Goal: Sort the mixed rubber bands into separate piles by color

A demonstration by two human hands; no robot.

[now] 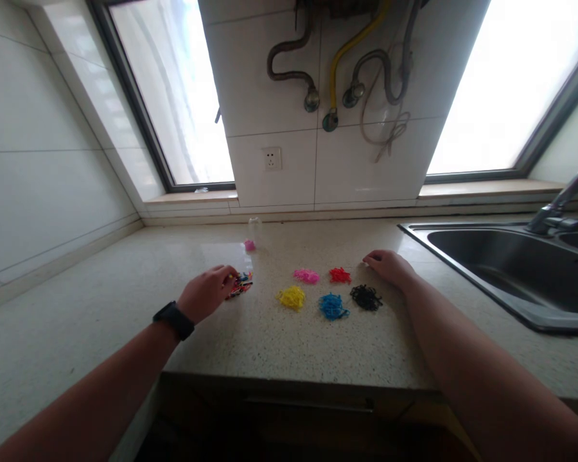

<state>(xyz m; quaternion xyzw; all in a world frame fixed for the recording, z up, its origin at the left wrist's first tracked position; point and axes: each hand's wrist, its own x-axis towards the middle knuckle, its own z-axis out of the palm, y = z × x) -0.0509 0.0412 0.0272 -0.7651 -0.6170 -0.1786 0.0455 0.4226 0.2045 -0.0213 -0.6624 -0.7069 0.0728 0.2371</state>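
Observation:
My left hand (pixel 208 294), with a dark watch on its wrist, is at a mixed-colour pile of small rubber bands (pixel 243 284). Its fingers are pinched together, and a yellow speck shows at the fingertips; what they hold is too small to make out. My right hand (pixel 388 266) rests on the counter beside sorted piles, its fingers closed together; whatever is in them is hidden. Between the hands lie a pink pile (pixel 307 276), a red pile (pixel 340 275), a yellow pile (pixel 291 297), a blue pile (pixel 333 306) and a black pile (pixel 366 297) of bands.
A clear container (pixel 255 224) stands toward the wall, with a pink object (pixel 249 245) in front of it. At the right a metal sink (pixel 476 292) with a faucet (pixel 551 215) is set into the speckled counter (pixel 264 350). Pipes and a socket (pixel 272 158) are on the wall.

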